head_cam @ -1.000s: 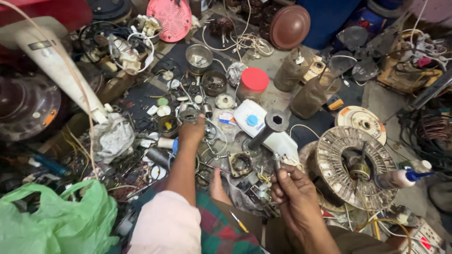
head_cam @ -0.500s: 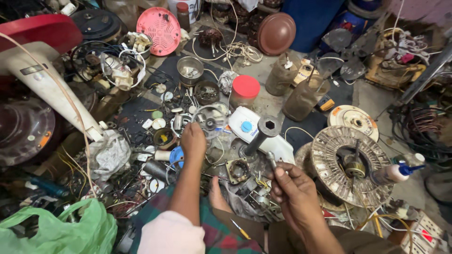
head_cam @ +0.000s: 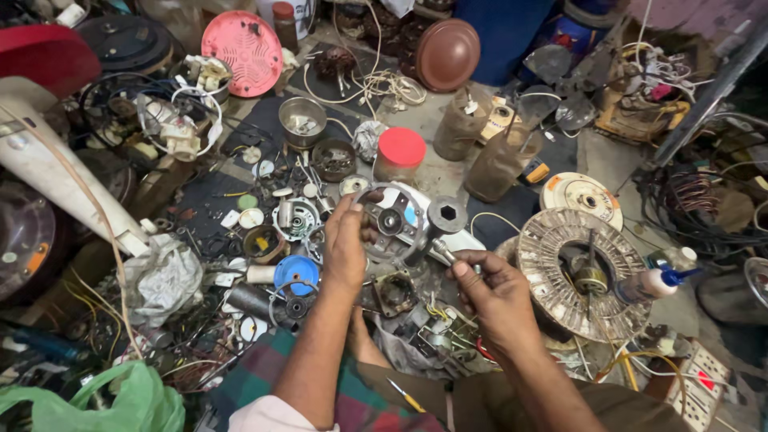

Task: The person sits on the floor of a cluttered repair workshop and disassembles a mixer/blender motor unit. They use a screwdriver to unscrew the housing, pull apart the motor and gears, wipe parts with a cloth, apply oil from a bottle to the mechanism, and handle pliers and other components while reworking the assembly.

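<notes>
Your left hand (head_cam: 346,250) is curling its fingers tight around a round metal ring part (head_cam: 392,222) — you are holding it up above the mess. Your right hand (head_cam: 490,290) is pinching a thin metal tool (head_cam: 445,251), its tip just beside the ring. The part looks off — the fixing seems not done. A blue cap (head_cam: 294,274) is lying below your left fingers.

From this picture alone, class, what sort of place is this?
Probably a small repair workshop for fans and motors: a wound motor core, loose wires, and scattered metal parts. The left hand holds a metal ring.
</notes>
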### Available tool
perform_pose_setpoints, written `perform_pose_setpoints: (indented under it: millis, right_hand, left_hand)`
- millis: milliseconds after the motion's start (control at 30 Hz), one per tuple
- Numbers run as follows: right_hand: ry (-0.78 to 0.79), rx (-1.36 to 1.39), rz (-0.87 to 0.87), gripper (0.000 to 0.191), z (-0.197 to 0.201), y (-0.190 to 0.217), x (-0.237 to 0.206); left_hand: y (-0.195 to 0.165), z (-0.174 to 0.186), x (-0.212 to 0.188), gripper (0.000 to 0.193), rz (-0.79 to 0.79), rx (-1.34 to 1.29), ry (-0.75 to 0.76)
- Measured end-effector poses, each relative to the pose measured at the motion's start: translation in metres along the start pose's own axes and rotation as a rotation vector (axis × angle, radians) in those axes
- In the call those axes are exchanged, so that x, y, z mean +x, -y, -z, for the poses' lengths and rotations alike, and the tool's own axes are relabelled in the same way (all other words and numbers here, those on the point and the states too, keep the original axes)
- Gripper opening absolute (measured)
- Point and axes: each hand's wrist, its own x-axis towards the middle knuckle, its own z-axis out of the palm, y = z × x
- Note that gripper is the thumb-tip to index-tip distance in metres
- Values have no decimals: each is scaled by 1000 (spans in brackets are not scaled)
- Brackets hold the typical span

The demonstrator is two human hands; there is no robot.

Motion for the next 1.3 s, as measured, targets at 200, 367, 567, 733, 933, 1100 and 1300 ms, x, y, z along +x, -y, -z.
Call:
perform_pose_setpoints:
  millis: [200, 367, 567, 733, 933, 1100, 1300]
  right_hand:
    - [8, -102, 17, 19, -3, 2, 0]
    - [-10, -365, 247, 17, -5, 11, -5]
    - [-30, -458, 320, 17, -4, 16, -8]
    - [3, -282, 258, 16, -2, 15, -4]
    - [14, -90, 28, 22, -6, 13, -2]
    - [-9, -208, 29, 22, -10, 15, -5]
    - [-10, -263, 140, 14, -9, 7, -7]
  left_hand:
    - [0, 1, -2, 41, -49, 92, -6]
    - [-11, -2, -6, 38, -85, 294, -38]
    - [-17, -4, -8, 36, -133, 360, -29]
    - [-16, -6, -9, 35, -135, 391, -13]
    - [-19, -8, -11, 34, -164, 404, -24]
    - [-22, -9, -10, 34, -217, 397, -31]
    - [-20, -8, -10, 34, -196, 398, -32]
